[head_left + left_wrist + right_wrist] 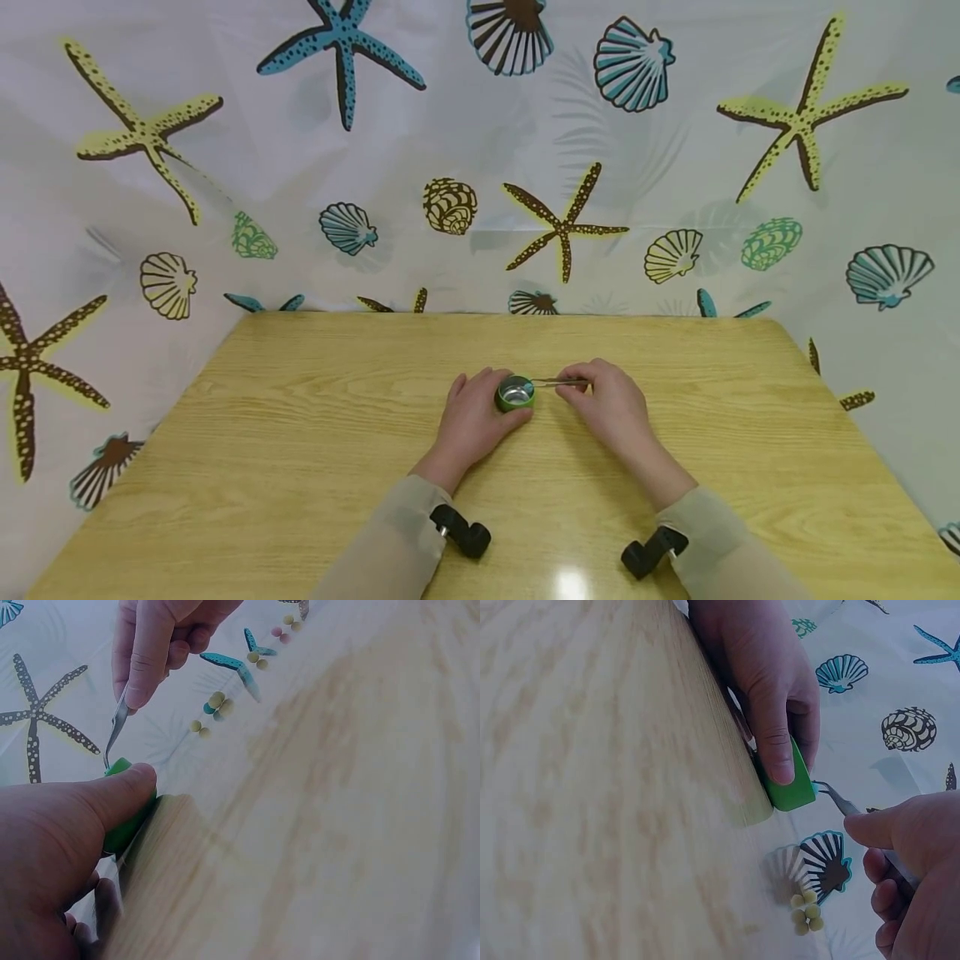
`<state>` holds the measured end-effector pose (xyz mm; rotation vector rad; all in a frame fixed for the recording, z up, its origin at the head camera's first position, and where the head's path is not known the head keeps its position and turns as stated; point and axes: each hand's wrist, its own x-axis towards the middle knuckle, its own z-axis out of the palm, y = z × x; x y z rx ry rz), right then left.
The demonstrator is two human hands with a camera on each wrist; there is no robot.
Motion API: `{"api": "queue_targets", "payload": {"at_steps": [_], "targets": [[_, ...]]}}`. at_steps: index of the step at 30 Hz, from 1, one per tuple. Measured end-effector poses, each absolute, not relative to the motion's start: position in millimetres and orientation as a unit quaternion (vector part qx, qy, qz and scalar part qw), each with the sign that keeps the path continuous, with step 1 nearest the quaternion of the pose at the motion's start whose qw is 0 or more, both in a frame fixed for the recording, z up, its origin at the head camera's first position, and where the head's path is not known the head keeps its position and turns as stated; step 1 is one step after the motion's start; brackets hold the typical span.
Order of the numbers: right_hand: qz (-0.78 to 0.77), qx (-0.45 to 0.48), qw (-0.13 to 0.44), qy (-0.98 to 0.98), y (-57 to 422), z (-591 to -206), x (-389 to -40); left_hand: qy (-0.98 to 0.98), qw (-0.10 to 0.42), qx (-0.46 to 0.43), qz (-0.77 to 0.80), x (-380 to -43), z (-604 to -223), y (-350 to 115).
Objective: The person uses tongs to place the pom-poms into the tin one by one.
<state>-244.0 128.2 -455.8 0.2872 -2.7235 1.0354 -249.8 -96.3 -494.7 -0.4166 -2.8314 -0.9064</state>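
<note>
Cup (pixel 791 793) partly hidden, tweezers (pixel 841 802) partly covered

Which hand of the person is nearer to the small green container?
Left. The left hand touches and grips the green container by its side; the right hand is apart from it, to its right, holding tweezers with the tips at its rim.
</note>
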Motion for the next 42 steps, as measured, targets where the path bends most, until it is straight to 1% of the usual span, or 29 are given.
{"api": "queue_targets", "payload": {"at_steps": [4, 15, 23, 34, 42], "targets": [[0.344, 0.099, 0.110, -0.927, 128.5, -456.1, -245.8, -0.941, 0.074, -0.142, -0.297, -252.2, -495.6, -96.1], [0.325, 0.096, 0.096, -0.936, 131.0, -457.5, -246.4, -0.942, 0.075, -0.142, -0.296, -254.6, -496.8, -94.8], [0.324, 0.099, 0.105, -0.935, 136.1, -454.2, -243.4, -0.944, 0.072, -0.143, -0.289, -254.7, -496.5, -93.4], [0.331, 0.099, 0.099, -0.933, 139.8, -451.0, -242.4, -0.947, 0.061, -0.133, -0.285, -255.2, -494.2, -96.6], [0.340, 0.086, 0.104, -0.931, 154.6, -444.2, -240.8, -0.946, 0.063, -0.137, -0.288, -253.3, -495.2, -93.5]]}}
